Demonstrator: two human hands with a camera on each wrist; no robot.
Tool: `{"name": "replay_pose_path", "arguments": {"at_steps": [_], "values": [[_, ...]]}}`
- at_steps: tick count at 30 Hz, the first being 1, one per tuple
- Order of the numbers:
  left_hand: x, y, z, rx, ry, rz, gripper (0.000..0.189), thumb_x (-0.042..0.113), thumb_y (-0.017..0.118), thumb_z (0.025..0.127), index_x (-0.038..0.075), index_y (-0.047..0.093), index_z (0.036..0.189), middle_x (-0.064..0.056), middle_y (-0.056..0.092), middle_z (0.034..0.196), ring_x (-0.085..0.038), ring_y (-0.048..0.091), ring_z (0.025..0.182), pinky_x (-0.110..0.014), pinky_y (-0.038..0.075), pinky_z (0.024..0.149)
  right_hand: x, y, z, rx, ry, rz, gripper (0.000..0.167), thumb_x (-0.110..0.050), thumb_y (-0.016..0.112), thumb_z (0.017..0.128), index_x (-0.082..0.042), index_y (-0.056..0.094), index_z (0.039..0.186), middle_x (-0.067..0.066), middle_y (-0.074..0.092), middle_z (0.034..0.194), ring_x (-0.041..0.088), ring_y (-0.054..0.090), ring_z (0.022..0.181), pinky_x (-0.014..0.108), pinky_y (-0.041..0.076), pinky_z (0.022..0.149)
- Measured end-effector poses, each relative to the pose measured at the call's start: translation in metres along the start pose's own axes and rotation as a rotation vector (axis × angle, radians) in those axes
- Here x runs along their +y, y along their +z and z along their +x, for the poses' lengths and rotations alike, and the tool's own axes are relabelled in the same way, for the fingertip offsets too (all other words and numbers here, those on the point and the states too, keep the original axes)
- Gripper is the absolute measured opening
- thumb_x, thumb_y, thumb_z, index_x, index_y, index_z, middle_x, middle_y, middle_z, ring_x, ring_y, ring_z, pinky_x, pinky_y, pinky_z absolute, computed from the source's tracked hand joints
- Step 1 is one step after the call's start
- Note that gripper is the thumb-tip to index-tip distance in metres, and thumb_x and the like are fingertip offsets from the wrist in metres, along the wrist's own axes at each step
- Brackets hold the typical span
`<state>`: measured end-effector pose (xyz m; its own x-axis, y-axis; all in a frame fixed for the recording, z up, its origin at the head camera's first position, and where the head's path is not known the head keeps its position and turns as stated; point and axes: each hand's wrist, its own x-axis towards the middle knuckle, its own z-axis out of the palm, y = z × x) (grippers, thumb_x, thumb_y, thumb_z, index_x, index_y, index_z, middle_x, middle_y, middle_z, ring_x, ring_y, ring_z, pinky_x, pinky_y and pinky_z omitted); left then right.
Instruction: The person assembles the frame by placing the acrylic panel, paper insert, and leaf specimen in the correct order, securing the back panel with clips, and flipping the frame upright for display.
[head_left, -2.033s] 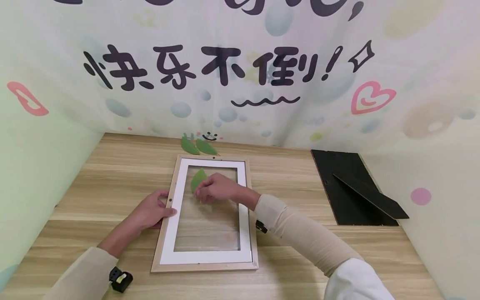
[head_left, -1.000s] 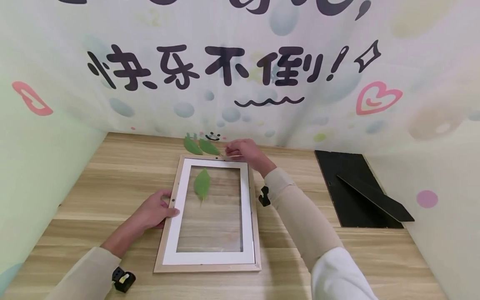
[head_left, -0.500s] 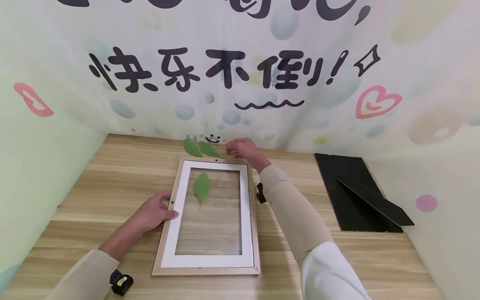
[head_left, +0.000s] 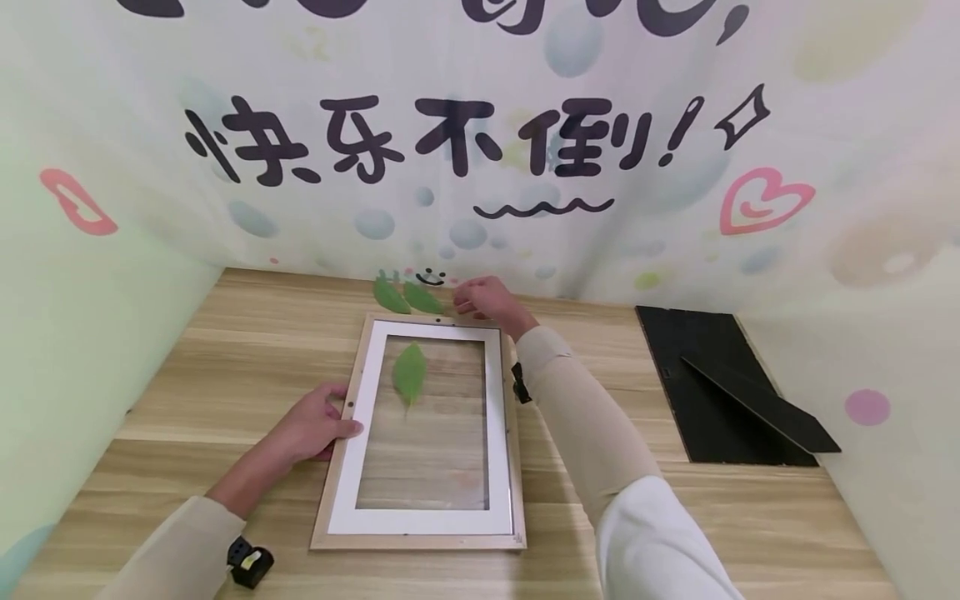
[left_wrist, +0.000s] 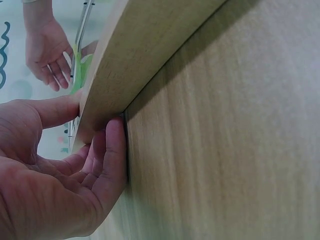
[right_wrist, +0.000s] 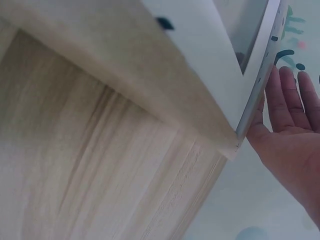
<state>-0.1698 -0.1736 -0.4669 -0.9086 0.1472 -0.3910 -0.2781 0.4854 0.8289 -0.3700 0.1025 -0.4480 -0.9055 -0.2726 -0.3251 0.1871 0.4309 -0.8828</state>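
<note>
A wooden picture frame [head_left: 322, 500] with a white mat [head_left: 423, 522] and a clear pane lies on the table. One green leaf [head_left: 408, 373] rests on the pane, upper left. My left hand [head_left: 311, 427] holds the frame's left side, thumb on the top edge and fingers curled against the outer side, as the left wrist view shows. My right hand [head_left: 491, 304] is at the far edge, beside the stem end of two more leaves [head_left: 424, 297]. In the right wrist view its fingers [right_wrist: 292, 100] are extended, with nothing visibly held; the thumb is partly hidden by the frame.
On the right lies a black backing board [head_left: 675, 400] with its stand leg [head_left: 757, 404] raised at an angle. A printed curtain [head_left: 450, 233] hangs directly behind the wood-grain table [head_left: 585, 533], and pale walls close in both sides.
My right hand has let go of the leaf on the pane and moved away to the frame's far edge, near the other leaves. My left hand has kept its hold.
</note>
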Motion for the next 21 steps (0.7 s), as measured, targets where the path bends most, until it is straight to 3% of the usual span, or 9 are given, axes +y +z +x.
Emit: {"name": "replay_pose_path", "arguments": {"at_steps": [12,21], "values": [[-0.003,-0.001,0.002,-0.004,-0.003,0.018,0.066,0.009,0.07,0.088,-0.005,0.033,0.141,-0.017,0.054,0.094,-0.021,0.06,0.073,-0.035,0.053,0.059,0.003,0.006,0.007,-0.025,0.001,-0.108,0.036,-0.027,0.053,0.098,-0.004,0.065,0.123,0.009,0.066,0.114,0.022,0.063,0.105,0.032,0.049,0.091],[0.0,-0.001,0.0,-0.016,-0.011,-0.007,0.063,0.01,0.069,0.089,-0.005,0.034,0.139,-0.014,0.053,0.09,-0.02,0.06,0.072,-0.035,0.052,0.058,0.001,0.012,0.006,-0.04,-0.013,-0.206,0.036,-0.031,0.053,0.097,-0.006,0.07,0.117,0.007,0.066,0.102,0.017,0.058,0.094,0.035,0.045,0.095]]}}
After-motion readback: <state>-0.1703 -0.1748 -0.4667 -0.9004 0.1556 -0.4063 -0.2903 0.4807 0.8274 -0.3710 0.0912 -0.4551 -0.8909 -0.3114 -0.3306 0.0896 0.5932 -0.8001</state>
